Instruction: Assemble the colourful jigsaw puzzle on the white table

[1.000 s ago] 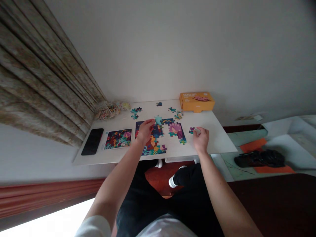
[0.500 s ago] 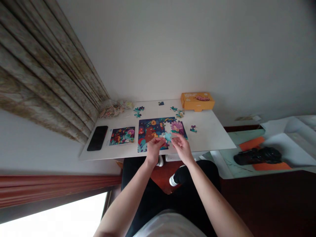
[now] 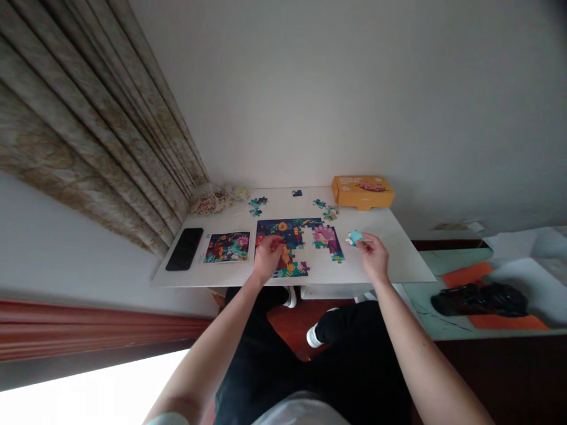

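My right hand [image 3: 374,258] pinches a light-blue jigsaw piece [image 3: 355,236] to the right of the partly assembled jigsaw puzzle [image 3: 292,233]. Over the puzzle's left part is my left hand [image 3: 267,258], its fingertips drawn together; whether anything is between them I cannot make out. It hides some of the picture beneath. A gap runs between the puzzle's left block and its pink-and-purple section [image 3: 325,237]. To the left lies a printed picture card [image 3: 227,247] in similar colours.
Loose jigsaw pieces [image 3: 257,203] lie toward the back, with more pieces [image 3: 325,209] beside the orange box [image 3: 363,192] and a dark piece [image 3: 297,193] near the wall. A black phone [image 3: 185,249] and dried flowers [image 3: 212,200] occupy the left side of the white table [image 3: 390,239].
My hands have moved apart. The right one has carried the light-blue piece rightward off the puzzle, while the left has shifted slightly left and up. The view has also shifted a little.
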